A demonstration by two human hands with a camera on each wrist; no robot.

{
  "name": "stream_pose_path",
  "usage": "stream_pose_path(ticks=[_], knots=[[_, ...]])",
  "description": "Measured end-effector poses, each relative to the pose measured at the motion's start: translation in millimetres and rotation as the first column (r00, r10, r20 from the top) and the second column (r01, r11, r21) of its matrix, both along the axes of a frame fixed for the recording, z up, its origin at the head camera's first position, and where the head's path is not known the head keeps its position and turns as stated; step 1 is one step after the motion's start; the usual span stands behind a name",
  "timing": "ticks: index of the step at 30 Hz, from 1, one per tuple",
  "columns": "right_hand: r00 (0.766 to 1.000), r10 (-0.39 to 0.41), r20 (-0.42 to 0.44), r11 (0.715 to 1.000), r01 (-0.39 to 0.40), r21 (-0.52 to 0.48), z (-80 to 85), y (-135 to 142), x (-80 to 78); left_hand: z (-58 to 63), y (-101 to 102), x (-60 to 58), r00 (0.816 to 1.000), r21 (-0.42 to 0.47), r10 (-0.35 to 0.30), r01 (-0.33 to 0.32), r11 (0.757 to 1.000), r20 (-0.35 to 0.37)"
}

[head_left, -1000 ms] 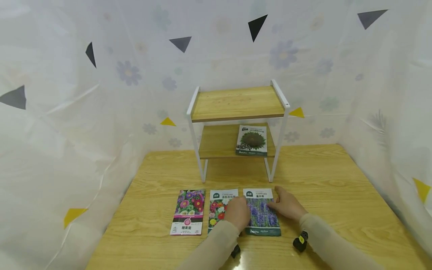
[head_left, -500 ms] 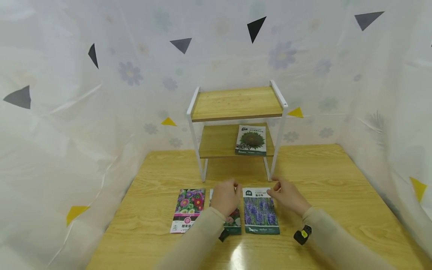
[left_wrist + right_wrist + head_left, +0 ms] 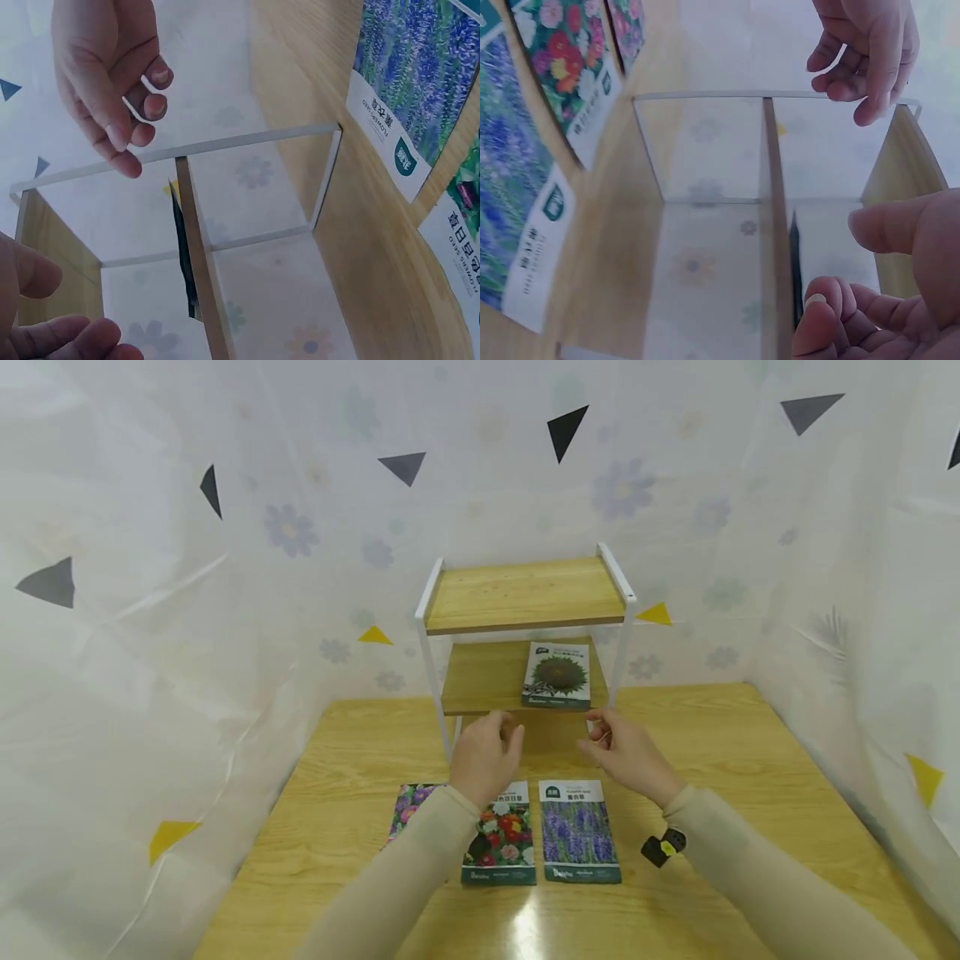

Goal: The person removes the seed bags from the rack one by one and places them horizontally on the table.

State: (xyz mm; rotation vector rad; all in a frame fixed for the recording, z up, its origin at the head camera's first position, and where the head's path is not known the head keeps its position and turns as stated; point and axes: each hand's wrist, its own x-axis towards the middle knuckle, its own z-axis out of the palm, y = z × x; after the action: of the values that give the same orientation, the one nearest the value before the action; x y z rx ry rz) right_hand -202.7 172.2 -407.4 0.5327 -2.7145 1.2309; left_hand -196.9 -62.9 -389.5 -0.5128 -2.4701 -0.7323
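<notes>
My left hand [image 3: 486,756] hovers in front of the rack's left side with fingers loosely bent and nothing in them. Level with it, my right hand [image 3: 630,756] is before the rack's right leg, thumb and fingers apart, also holding nothing. Below the hands lie a purple lavender seed packet [image 3: 577,831] and a packet with red and white blooms [image 3: 513,835]. The left sleeve covers most of a third flower packet [image 3: 408,802]. On the lower shelf [image 3: 480,681] rests a sunflower seed packet [image 3: 558,675], seen edge-on in the left wrist view.
A two-tier rack with a wooden top board [image 3: 525,593] and white frame [image 3: 429,589] stands at the back of the wooden table [image 3: 705,752]. White flower-patterned sheeting [image 3: 480,493] hangs behind it and on both sides.
Both hands have left the packets on the table and moved up and forward to the rack's lower shelf. The left hand also shifted left, uncovering the red-and-white flower packet.
</notes>
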Motion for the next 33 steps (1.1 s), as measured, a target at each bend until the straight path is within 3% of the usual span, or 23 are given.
stream_pose_path(ticks=[5,10,15,20,26,33], knots=[[0.999,-0.029,-0.030,0.999,0.030,0.044,18.6,-9,-12.8,11.5,4,-10.7,1.000,-0.001,0.006,-0.006,1.000,0.006],[0.997,-0.057,-0.049,0.995,0.061,0.085,30.2,-22,-27.9,20.0,8,-27.1,0.994,0.006,-0.005,0.004,1.000,0.105],[0.994,-0.087,-0.062,0.983,0.096,0.157,33.1,-30,-46.4,24.6,11,-45.8,0.975,0.023,0.009,-0.015,1.000,0.223],[0.991,-0.131,0.012,0.968,0.125,0.216,35.6,-35,-65.8,23.6,18,-67.8,0.951,0.032,0.024,-0.036,0.999,0.307],[0.974,-0.205,0.095,0.953,0.176,0.245,38.5,-44,-88.0,19.4,26,-91.4,0.932,-0.007,0.069,-0.071,0.997,0.356],[0.959,-0.273,0.078,0.928,0.241,0.285,35.5,-51,-106.3,13.4,31,-108.0,0.908,-0.040,0.123,-0.117,0.992,0.401]])
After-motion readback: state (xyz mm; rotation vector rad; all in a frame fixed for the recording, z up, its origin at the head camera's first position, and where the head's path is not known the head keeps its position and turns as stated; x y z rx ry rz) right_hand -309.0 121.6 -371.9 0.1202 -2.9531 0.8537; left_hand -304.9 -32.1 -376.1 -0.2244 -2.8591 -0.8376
